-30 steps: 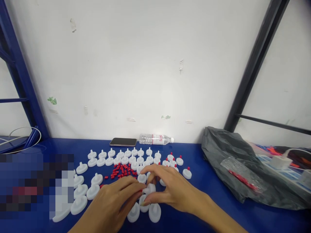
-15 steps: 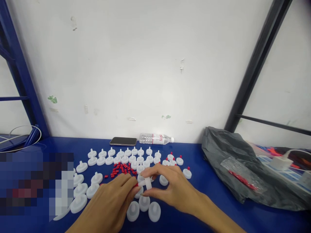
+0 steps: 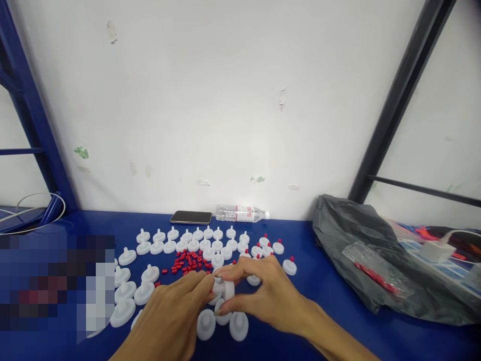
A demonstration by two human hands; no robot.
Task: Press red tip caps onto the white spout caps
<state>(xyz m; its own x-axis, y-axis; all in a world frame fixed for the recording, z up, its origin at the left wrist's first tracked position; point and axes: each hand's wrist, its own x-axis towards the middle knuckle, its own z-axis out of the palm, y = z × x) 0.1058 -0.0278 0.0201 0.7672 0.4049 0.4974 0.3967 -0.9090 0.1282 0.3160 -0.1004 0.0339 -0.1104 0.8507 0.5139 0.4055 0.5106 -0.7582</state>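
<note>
My right hand (image 3: 259, 286) pinches a white plastic nozzle cap (image 3: 228, 290) by its round base between thumb and fingers. The nozzle points left, toward my left hand (image 3: 184, 301), whose thumb and fingers are closed at its tip. The small red cap in the left fingers is now hidden by them. Several white nozzle caps (image 3: 206, 325) stand right below the hands, and many more (image 3: 150, 274) stand to the left and behind. A pile of small red caps (image 3: 190, 260) lies behind my left hand. To the right, several white pieces (image 3: 289, 266) carry red tips.
A phone (image 3: 191, 217) and a clear plastic bottle (image 3: 240, 213) lie along the wall. At the right a grey plastic bag (image 3: 349, 250) bears a clear pouch of red pieces (image 3: 376, 278). A white charger (image 3: 438, 250) sits beyond it on the blue table (image 3: 300, 321).
The held white cap has turned a little, so its round base shows more. The red between my left fingers has gone out of sight. Both hands stay in nearly the same place.
</note>
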